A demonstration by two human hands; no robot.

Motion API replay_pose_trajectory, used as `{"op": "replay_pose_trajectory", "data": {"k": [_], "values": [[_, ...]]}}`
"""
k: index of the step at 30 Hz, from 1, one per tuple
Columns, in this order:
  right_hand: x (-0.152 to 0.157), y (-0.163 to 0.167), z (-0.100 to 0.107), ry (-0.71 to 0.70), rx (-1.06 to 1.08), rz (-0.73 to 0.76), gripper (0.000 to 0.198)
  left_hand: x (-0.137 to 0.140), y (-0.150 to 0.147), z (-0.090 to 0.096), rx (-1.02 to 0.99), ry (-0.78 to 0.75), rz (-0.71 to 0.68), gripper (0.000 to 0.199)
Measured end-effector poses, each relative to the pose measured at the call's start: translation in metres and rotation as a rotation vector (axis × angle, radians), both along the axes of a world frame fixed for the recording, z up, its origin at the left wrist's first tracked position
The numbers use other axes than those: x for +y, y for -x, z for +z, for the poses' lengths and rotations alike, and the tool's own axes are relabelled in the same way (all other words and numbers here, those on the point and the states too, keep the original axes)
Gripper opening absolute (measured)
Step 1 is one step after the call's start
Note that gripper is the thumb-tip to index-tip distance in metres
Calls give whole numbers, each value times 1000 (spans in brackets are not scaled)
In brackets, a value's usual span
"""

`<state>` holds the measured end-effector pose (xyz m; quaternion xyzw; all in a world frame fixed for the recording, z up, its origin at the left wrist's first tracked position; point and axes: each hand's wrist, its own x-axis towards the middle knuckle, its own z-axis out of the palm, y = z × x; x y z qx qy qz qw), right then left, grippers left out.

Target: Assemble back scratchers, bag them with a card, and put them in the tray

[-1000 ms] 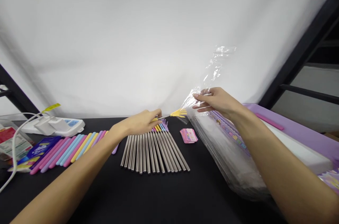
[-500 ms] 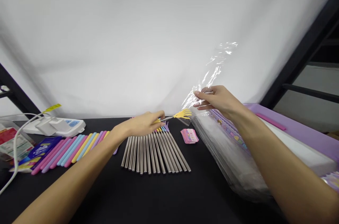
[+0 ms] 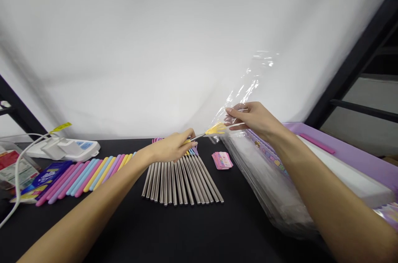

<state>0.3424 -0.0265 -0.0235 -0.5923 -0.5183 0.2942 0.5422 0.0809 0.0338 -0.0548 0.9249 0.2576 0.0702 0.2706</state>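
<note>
Farther right than a second ago, the yellow head of the back scratcher (image 3: 215,129) now overlaps the lower end of the clear bag (image 3: 248,87), and the left hand (image 3: 171,147) has followed slightly; the right hand (image 3: 256,118) stays nearly where it was. Above the far end of the row of steel rods (image 3: 182,181), the left hand keeps its fingers closed around the scratcher, whose thin metal shaft shows past the fingertips (how far the head sits within the film, or whether it is only behind it, I cannot tell). Beyond the row and to its right, the right hand holds the bag between thumb and fingers, which stand only a little apart, while the film slants up against the white wall (image 3: 155,47). Coloured hand-shaped tips peek out at the far end of the row, partly covered by the left hand. Just right of the row lies a small stack of pink cards (image 3: 222,160); farther right are a thick pile of clear sleeves (image 3: 264,184) and a purple bin (image 3: 351,153). Left of the row, pink, purple, blue and yellow sticks (image 3: 97,174) lie side by side, with a blue packet (image 3: 51,174) past them and a white power strip (image 3: 90,147) behind. Nearer than the row, the black table (image 3: 186,234) shows its surface.
</note>
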Motion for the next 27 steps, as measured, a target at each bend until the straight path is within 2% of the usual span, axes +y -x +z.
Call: {"op": "replay_pose_trajectory", "data": {"k": [4, 8, 14, 17, 19, 21, 27], "values": [[0, 1, -1, -3, 5, 20, 38, 1, -2, -5, -36, 16, 26, 24], [1, 0, -3, 59, -28, 62, 37, 3, -2, -8, -58, 43, 57, 24], [1, 10, -6, 147, -70, 230, 41, 6, -3, -9, -151, 15, 39, 27], [0, 17, -8, 186, -88, 294, 41, 7, -2, -9, -210, 74, 61, 44], [-1, 20, -9, 193, -70, 350, 40, 8, 0, -7, -248, 175, 57, 64], [-1, 24, -10, 184, -55, 411, 40, 10, 3, -4, -261, 265, 44, 71], [-3, 33, -11, 160, -58, 483, 34, 16, 5, -2, -322, 343, -97, 34]]}}
